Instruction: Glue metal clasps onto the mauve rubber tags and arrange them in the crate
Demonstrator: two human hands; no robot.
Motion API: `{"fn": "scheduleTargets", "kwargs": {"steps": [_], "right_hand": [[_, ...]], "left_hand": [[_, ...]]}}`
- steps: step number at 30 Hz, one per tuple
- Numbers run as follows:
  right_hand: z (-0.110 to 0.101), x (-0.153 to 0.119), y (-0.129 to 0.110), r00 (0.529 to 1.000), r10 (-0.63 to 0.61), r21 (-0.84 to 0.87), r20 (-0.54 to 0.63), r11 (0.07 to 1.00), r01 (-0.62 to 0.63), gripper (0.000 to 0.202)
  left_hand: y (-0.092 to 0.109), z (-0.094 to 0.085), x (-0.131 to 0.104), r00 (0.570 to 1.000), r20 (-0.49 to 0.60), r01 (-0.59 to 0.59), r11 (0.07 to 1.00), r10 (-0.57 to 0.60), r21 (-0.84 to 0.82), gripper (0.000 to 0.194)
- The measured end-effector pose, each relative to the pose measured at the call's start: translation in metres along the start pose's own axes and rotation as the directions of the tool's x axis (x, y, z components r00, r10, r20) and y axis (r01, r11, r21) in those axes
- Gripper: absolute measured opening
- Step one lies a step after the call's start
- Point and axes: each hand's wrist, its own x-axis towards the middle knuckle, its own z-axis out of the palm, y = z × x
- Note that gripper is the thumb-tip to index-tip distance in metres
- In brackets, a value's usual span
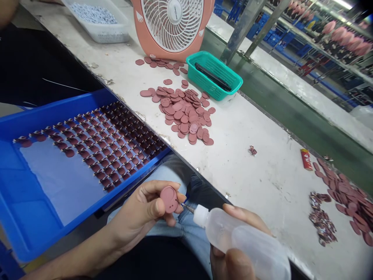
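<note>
Between thumb and fingers, my left hand point(136, 212) grips a reddish-brown oval disc point(168, 199) with small holes along one side. My right hand point(233, 249) is wrapped around a translucent squeeze bottle point(244, 241) with a white cap and a thin metal needle tip point(186, 207). The needle tip points left and meets the disc's right edge, near a small hole; whether liquid comes out is too small to tell. Both hands are over my lap, in front of the table edge. A pile of similar discs point(185, 111) lies on the table beyond them.
At left, a blue tray point(58, 212) holds rows of discs with small metallic parts. On the white table point(241, 171) stand a pink fan point(175, 56), a green basket point(215, 93) with a dark object, and a white tub point(110, 37). More discs point(349, 198) and shiny small parts point(322, 221) lie right.
</note>
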Motion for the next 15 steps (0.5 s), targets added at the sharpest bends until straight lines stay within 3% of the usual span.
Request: {"fn": "scheduleTargets", "kwargs": {"steps": [5, 9, 12, 15], "right_hand": [[-0.010, 0.004, 0.003, 0.983, -0.154, -0.161, 0.097, 0.973, 0.168, 0.040], [-0.009, 0.005, 0.007, 0.982, -0.181, -0.166, 0.050, 0.968, 0.187, 0.036], [-0.008, 0.005, 0.011, 0.993, -0.118, -0.079, 0.021, 0.990, 0.120, 0.036], [-0.011, 0.011, 0.014, 0.994, 0.095, 0.244, 0.056, 0.964, -0.106, 0.051]], "left_hand": [[0.000, -0.004, -0.002, 0.998, -0.051, 0.030, 0.999, -0.029, 0.026, 0.029], [0.004, 0.003, -0.002, 0.989, -0.127, 0.085, 0.996, -0.080, 0.036, 0.033], [0.006, 0.014, -0.004, 0.968, -0.237, 0.100, 0.994, -0.087, 0.044, 0.038], [0.009, 0.020, -0.005, 0.938, -0.338, 0.108, 0.991, -0.075, 0.079, 0.042]]}}
